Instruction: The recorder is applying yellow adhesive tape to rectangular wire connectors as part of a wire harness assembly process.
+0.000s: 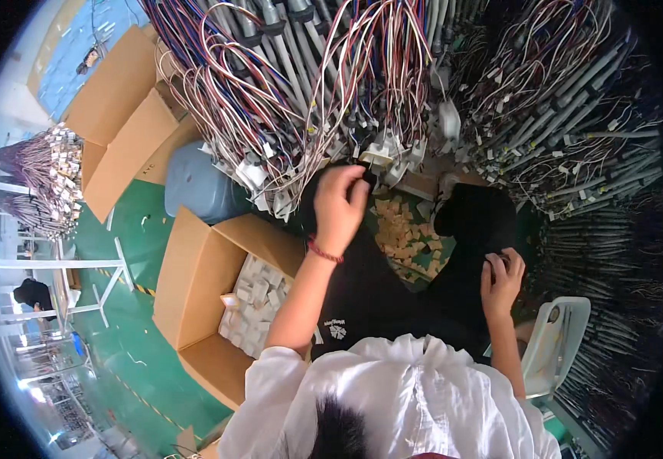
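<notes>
My left hand [338,213], with a red cord bracelet [325,251] at the wrist, is raised over my dark trouser leg. Its fingers are loosely curled, with a gap between thumb and forefinger, and I see nothing in them. Just beyond it hang white plastic connectors [381,151] on the ends of bundled wires [369,57] in white, red and blue. My right hand [503,281] lies on my other dark trouser leg [478,222], its fingers bent and apart, and it holds nothing.
Left of me stands an open cardboard box [193,287] with many small white parts. Behind it are a blue-grey plastic stool [200,183] and another open carton [128,115]. Small tan scraps [408,237] litter the green floor between my legs. A white bin [557,344] stands at right, below more hanging cables [576,130].
</notes>
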Demonstrator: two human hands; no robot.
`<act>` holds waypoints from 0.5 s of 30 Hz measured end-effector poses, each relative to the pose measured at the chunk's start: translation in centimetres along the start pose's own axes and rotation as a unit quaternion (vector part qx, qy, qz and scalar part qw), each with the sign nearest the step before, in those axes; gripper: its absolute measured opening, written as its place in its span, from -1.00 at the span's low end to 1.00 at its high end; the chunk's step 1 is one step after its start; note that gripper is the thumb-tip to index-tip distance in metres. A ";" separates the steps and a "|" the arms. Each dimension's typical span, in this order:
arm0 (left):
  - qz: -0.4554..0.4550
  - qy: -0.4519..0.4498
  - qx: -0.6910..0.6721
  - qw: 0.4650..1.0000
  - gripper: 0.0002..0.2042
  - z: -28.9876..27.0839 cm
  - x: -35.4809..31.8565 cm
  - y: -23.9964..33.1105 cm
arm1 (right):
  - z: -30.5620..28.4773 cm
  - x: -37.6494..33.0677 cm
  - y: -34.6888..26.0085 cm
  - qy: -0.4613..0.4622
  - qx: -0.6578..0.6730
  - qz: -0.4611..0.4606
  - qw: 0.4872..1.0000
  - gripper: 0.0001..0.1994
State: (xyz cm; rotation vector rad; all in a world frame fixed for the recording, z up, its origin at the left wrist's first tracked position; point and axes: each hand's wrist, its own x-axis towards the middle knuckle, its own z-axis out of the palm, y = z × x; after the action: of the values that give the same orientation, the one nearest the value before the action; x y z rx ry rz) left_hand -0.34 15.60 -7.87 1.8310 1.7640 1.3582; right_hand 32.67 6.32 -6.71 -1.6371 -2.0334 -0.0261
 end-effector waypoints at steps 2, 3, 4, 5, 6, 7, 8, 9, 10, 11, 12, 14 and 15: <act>-0.016 0.103 -0.012 0.994 -0.79 -0.6 1.6 -1.7 | 1.0 -0.8 0.2 -0.001 0.004 0.051 0.999 -0.89; -0.025 0.113 0.008 0.993 -0.76 -0.8 2.3 -2.2 | 1.1 -0.9 0.2 -0.010 0.009 0.077 0.997 -0.87; -0.022 0.130 0.049 0.990 -0.75 -0.7 2.9 -2.5 | 1.2 -1.0 0.1 0.005 0.014 0.064 0.998 -0.87; -0.016 0.136 0.086 0.987 -0.74 -0.6 3.4 -2.6 | 1.1 -1.0 0.2 -0.005 0.009 0.059 0.998 -0.87; -0.041 0.159 0.109 0.980 -0.71 -0.2 3.7 -2.5 | 1.1 -0.8 0.2 -0.025 -0.003 0.068 0.997 -0.86; -0.042 0.173 0.128 0.976 -0.69 0.2 4.2 -2.5 | 1.0 -0.7 0.2 -0.010 -0.001 0.053 0.999 -0.86; -0.042 0.185 0.149 0.971 -0.68 0.6 4.5 -2.4 | 1.0 -0.6 0.2 -0.014 -0.004 0.053 0.998 -0.86; -0.053 0.208 0.143 0.966 -0.72 1.0 4.9 -2.3 | 0.9 -0.6 0.1 -0.027 -0.006 0.049 0.998 -0.85; -0.057 0.208 0.139 0.966 -0.72 1.2 5.2 -2.3 | 0.8 -0.6 0.0 -0.035 0.008 0.070 0.997 -0.81; -0.042 0.225 0.153 0.961 -0.76 1.4 5.5 -2.3 | 0.7 -0.5 -0.2 -0.030 0.004 0.067 0.997 -0.81; -0.026 0.241 0.168 0.956 -0.80 1.4 5.6 -2.3 | 0.4 -0.5 -0.4 -0.033 -0.004 0.061 0.998 -0.77; -0.008 0.255 0.135 0.957 -0.90 1.1 5.6 -2.4 | -0.2 -0.1 -1.0 -0.036 -0.012 0.056 0.998 -0.73; -0.017 0.241 0.104 0.965 -0.91 0.8 5.2 -2.4 | -0.7 0.2 -1.4 -0.031 -0.025 0.052 0.998 -0.69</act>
State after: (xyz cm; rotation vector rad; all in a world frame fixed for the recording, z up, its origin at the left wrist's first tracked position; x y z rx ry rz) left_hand -2.20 21.08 -7.75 1.6489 2.2370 1.7800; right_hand 31.60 5.92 -5.59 -1.7927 -2.0045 0.0107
